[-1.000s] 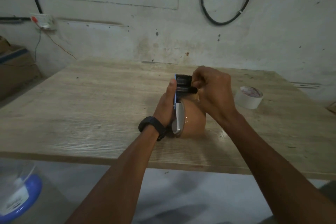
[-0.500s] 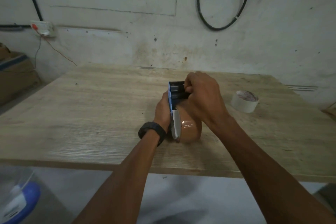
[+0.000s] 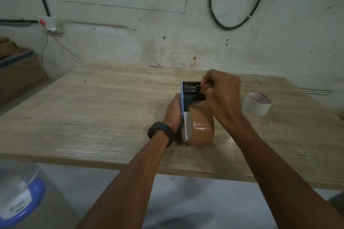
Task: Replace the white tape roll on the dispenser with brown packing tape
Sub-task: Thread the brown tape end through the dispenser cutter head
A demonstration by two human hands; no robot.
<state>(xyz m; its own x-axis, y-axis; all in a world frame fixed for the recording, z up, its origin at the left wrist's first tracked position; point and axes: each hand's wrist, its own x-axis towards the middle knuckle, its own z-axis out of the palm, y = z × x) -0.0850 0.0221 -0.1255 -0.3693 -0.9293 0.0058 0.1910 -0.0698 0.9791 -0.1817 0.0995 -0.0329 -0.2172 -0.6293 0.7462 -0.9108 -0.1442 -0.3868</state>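
A scuffed pale wall backs a wood-grain surface that fills the middle of the view. The left hand is wrapped around the blue side of the tape dispenser, gripping it from the left and holding it upright on the surface, with a black wristwatch just behind on that wrist. The right hand is curled closed at the dispenser's upper right, its fingertips pinched at the black roller part just below the serrated blade (whether they hold the tape's loose end cannot be told, since the fingers cover it). The brown packing tape sits mounted on the dispenser, at its near, lower end, glossy and resting against the surface below the right wrist. The white tape roll lies flat on the surface well to the right of the dispenser, apart from both hands. Far to the dispenser's left, off the surface, a cardboard box stands by the wall under a wall socket. Above and to the right of the dispenser a black cable loops down the wall. Near the lower left corner, below the surface's edge, is a blurred blue-rimmed clear object.
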